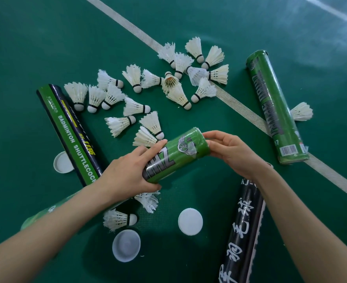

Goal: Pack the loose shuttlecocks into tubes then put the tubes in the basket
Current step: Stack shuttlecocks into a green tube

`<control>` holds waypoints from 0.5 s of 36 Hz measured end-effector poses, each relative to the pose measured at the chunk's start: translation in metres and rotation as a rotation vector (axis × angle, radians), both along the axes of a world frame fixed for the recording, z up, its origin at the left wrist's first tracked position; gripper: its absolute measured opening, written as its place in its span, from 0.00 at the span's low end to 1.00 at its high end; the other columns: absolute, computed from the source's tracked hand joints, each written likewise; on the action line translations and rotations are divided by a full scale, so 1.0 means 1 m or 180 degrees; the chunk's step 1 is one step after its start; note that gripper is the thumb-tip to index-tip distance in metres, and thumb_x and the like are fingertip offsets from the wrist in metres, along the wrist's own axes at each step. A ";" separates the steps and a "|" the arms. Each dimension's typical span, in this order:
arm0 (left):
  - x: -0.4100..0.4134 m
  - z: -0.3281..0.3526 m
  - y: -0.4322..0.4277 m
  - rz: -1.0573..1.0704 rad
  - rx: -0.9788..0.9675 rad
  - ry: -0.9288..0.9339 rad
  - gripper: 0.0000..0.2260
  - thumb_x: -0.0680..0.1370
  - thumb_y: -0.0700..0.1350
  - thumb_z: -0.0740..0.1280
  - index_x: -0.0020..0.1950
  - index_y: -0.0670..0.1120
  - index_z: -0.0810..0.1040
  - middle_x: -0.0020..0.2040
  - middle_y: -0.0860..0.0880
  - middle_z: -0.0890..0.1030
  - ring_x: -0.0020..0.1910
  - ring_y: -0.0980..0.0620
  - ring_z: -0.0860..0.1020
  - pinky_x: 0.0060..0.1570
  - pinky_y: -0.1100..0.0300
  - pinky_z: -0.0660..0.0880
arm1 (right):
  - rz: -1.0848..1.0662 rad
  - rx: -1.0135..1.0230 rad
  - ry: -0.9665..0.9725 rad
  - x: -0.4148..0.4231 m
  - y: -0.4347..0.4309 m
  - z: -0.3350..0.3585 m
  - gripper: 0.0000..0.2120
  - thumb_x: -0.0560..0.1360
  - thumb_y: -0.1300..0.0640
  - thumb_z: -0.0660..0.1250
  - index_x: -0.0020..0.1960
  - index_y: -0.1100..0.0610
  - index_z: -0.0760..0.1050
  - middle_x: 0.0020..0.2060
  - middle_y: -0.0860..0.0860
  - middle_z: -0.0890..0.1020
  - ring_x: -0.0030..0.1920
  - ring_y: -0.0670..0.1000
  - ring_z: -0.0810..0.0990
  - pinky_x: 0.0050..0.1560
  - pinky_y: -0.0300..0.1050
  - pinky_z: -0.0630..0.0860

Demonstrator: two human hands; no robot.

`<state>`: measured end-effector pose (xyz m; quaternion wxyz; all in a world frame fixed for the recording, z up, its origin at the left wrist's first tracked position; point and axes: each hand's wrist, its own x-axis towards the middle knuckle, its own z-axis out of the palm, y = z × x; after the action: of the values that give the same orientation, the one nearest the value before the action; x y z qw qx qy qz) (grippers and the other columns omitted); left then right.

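A green shuttlecock tube (178, 154) is held slanted above the floor. My left hand (132, 172) wraps its lower part. My right hand (229, 152) grips its upper end; whether that end is capped is hidden by the fingers. Several loose white shuttlecocks (140, 107) lie scattered on the green floor beyond the tube. One shuttlecock (119, 219) lies under my left forearm, another (302, 112) beside the far right tube. No basket is in view.
A dark green-striped tube (70, 131) lies at left, a green tube (274, 107) at right, a black tube (242, 231) at bottom right. Part of another green tube (38, 215) shows under my left arm. White caps (190, 221), (126, 245), (62, 162) lie on the floor. A white court line (240, 109) crosses diagonally.
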<state>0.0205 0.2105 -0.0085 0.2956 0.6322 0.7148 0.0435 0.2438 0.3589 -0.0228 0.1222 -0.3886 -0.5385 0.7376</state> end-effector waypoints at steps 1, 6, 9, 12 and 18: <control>0.000 -0.001 0.000 -0.0034 -0.0008 0.0031 0.47 0.67 0.62 0.71 0.72 0.71 0.39 0.59 0.56 0.69 0.52 0.52 0.75 0.48 0.54 0.76 | 0.0035 0.0014 -0.0042 -0.001 0.000 -0.002 0.09 0.79 0.64 0.61 0.57 0.59 0.76 0.49 0.52 0.85 0.50 0.49 0.83 0.56 0.40 0.78; 0.000 -0.001 -0.001 -0.0179 0.0031 0.0186 0.47 0.68 0.62 0.71 0.71 0.71 0.36 0.57 0.56 0.68 0.50 0.53 0.74 0.44 0.57 0.75 | 0.0223 -0.0098 -0.0131 0.005 0.001 -0.004 0.10 0.76 0.65 0.65 0.57 0.60 0.77 0.50 0.56 0.85 0.50 0.50 0.83 0.56 0.41 0.77; 0.000 -0.001 0.001 -0.0276 0.0095 0.0322 0.47 0.68 0.62 0.70 0.72 0.69 0.36 0.57 0.56 0.69 0.50 0.53 0.74 0.42 0.59 0.73 | 0.0321 -0.0053 -0.0217 0.007 0.003 -0.003 0.09 0.75 0.67 0.66 0.54 0.60 0.77 0.48 0.55 0.85 0.49 0.49 0.83 0.53 0.38 0.78; 0.000 0.000 0.004 -0.0304 0.0142 0.0367 0.47 0.68 0.62 0.70 0.72 0.69 0.36 0.58 0.56 0.69 0.50 0.53 0.73 0.42 0.58 0.74 | 0.0266 0.0151 -0.0290 0.007 0.005 -0.003 0.09 0.74 0.68 0.67 0.53 0.60 0.77 0.47 0.56 0.84 0.47 0.49 0.82 0.54 0.40 0.78; -0.004 0.004 0.012 -0.0181 0.0090 0.0273 0.47 0.68 0.62 0.70 0.73 0.69 0.38 0.61 0.57 0.68 0.52 0.53 0.73 0.45 0.57 0.75 | -0.0150 0.0528 -0.0305 0.000 0.009 0.001 0.10 0.74 0.68 0.68 0.52 0.58 0.74 0.40 0.51 0.84 0.42 0.49 0.81 0.51 0.41 0.77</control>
<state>0.0164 0.2224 -0.0048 0.2568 0.6577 0.7079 0.0180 0.2437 0.3679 -0.0223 0.1454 -0.4245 -0.5937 0.6680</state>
